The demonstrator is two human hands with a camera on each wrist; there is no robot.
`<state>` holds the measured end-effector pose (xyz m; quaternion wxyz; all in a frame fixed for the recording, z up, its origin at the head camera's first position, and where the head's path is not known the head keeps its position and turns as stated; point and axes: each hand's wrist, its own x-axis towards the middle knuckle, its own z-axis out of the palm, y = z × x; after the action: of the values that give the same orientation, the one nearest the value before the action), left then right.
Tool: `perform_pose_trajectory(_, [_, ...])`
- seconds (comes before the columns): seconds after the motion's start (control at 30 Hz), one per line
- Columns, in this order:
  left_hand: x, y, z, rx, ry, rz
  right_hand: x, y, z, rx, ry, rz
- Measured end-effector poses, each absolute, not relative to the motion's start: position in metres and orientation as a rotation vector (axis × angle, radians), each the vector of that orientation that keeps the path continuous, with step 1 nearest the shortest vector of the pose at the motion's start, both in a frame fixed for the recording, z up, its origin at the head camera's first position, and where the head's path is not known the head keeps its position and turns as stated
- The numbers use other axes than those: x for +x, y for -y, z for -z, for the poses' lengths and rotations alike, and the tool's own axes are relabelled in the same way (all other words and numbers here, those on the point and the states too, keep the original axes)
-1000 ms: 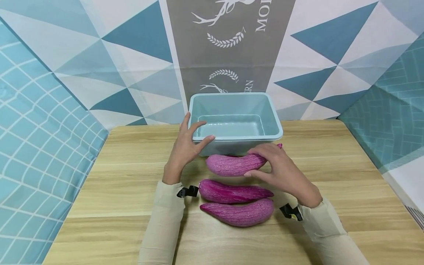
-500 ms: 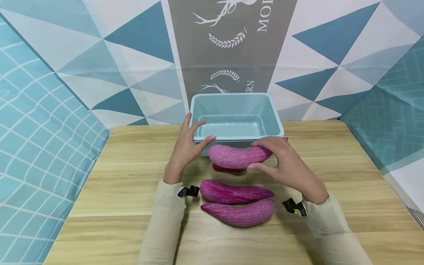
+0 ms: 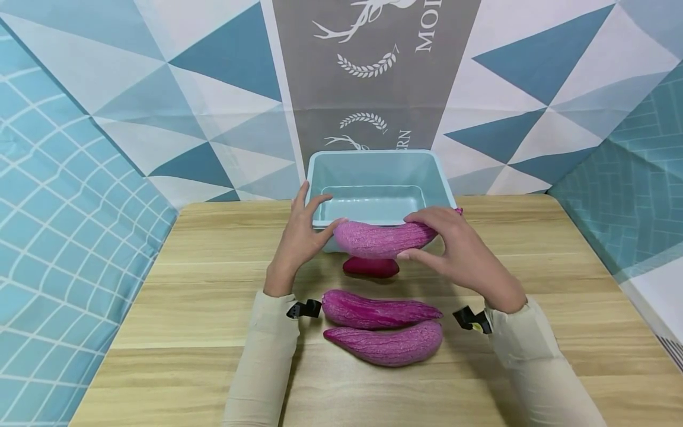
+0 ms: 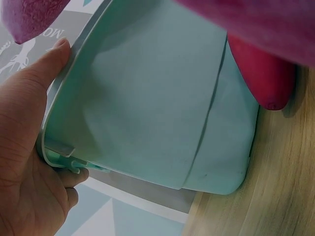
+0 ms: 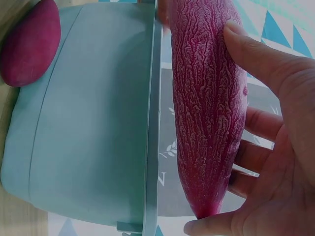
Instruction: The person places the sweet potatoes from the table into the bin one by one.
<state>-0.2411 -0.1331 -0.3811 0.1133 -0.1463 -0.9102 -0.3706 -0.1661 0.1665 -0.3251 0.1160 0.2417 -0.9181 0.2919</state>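
My right hand (image 3: 453, 252) grips a wrinkled purple sweet potato (image 3: 381, 238) and holds it in the air at the front rim of a light blue plastic bin (image 3: 373, 178). In the right wrist view the same sweet potato (image 5: 209, 98) lies lengthwise between thumb and fingers beside the bin's rim (image 5: 151, 123). My left hand (image 3: 300, 237) holds the bin's front left corner, thumb on the rim. The left wrist view shows that hand (image 4: 29, 147) curled round the bin's lip (image 4: 54, 157). A darker red-purple sweet potato (image 3: 370, 267) lies on the table under the lifted one.
Two more purple sweet potatoes (image 3: 376, 309) (image 3: 389, 345) lie side by side on the wooden table (image 3: 187, 332) near me. The bin stands at the table's far edge against a patterned backdrop (image 3: 213, 89). Blue tiled cloth walls close in left and right.
My right hand has lifted the sweet potato up off the table to the bin's front rim, uncovering a darker one beneath. My left hand stays on the bin.
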Motion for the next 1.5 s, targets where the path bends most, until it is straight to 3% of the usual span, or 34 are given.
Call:
perform_pose_trajectory(1.1, [-0.241,0.134,0.38,-0.415,2.663,1.148,-0.224,-0.152,0.316,0.723,2.642,-0.966])
perform_pose_trajectory(1.5, [-0.24,0.133,0.38,-0.381,2.685,1.163,-0.253,-0.154,0.33,0.733,2.695,-1.035])
